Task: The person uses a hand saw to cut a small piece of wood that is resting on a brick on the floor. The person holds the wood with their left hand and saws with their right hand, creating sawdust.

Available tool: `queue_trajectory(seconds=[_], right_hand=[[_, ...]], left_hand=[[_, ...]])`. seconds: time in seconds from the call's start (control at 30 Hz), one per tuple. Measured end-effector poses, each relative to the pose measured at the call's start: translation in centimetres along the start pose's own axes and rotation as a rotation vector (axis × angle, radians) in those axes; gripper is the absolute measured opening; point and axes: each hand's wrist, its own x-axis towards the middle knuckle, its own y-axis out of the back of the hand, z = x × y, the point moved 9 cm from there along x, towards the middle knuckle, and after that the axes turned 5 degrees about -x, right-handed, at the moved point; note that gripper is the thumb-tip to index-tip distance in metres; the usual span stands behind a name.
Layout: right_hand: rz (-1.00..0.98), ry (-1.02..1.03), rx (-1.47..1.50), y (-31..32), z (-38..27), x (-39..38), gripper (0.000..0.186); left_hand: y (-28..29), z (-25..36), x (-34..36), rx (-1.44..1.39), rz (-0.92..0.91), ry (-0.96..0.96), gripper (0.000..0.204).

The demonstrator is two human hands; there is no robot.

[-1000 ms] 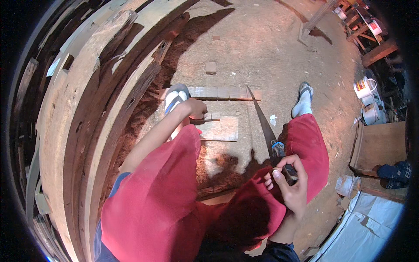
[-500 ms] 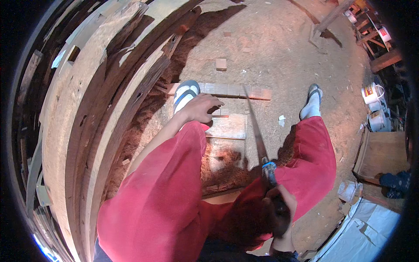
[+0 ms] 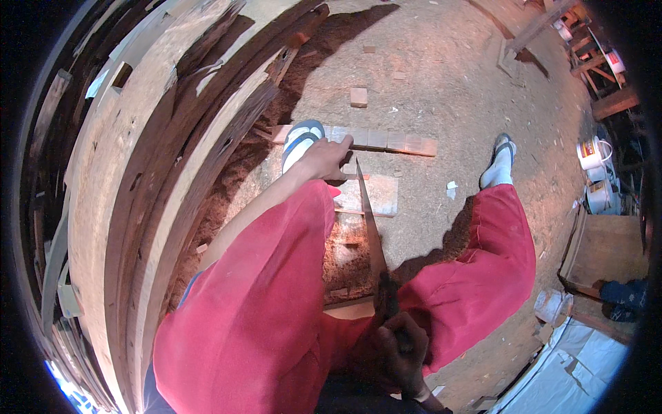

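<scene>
My right hand (image 3: 400, 345) grips the dark handle of a hand saw (image 3: 369, 221) low between my knees. The long blade runs up and away from me, and its tip reaches my left hand. My left hand (image 3: 324, 160) rests with curled fingers on the far end of a pale wooden board (image 3: 379, 194) lying on the ground, right beside my left sandalled foot (image 3: 301, 141). The saw blade crosses this board's left part. Reddish sawdust (image 3: 345, 252) is heaped on the near end of the board. My red trousers hide part of it.
A row of small wooden blocks (image 3: 393, 141) lies just beyond the board, with a loose block (image 3: 358, 96) farther off. Long stacked planks (image 3: 138, 193) fill the left. My right foot (image 3: 500, 162), paint buckets (image 3: 593, 153) and a wooden box (image 3: 607, 248) are at the right.
My right hand has dropped lower and moved left with the saw. The blade has swung from my right knee to lie over the board, its tip by my left hand.
</scene>
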Motion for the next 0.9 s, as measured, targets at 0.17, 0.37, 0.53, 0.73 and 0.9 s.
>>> queue_trajectory(seconds=[0.17,0.37,0.53,0.73,0.9], right_hand=[[0.249,0.049,0.057,-1.7,2.0,-0.5,0.018],[0.016,-0.143,0.118,-3.2,-1.4,1.5,0.019],[0.04,-0.209,0.171,-3.2,-1.1,2.3,0.022],[-0.046,-0.141,0.143,-4.7,-0.7,2.6,0.024],[-0.069,-0.174,0.061,-5.9,-0.2,3.2,0.022]], left_hand=[[-2.0,-0.1,0.9,0.147,-0.226,0.012,0.048],[-1.4,-1.3,2.8,0.246,-0.232,-0.053,0.052],[-1.5,-2.6,3.7,0.147,-0.192,-0.212,0.052],[-2.5,-0.6,3.9,0.243,-0.359,-0.13,0.05],[-2.6,-1.2,3.8,0.281,-0.348,-0.1,0.046]])
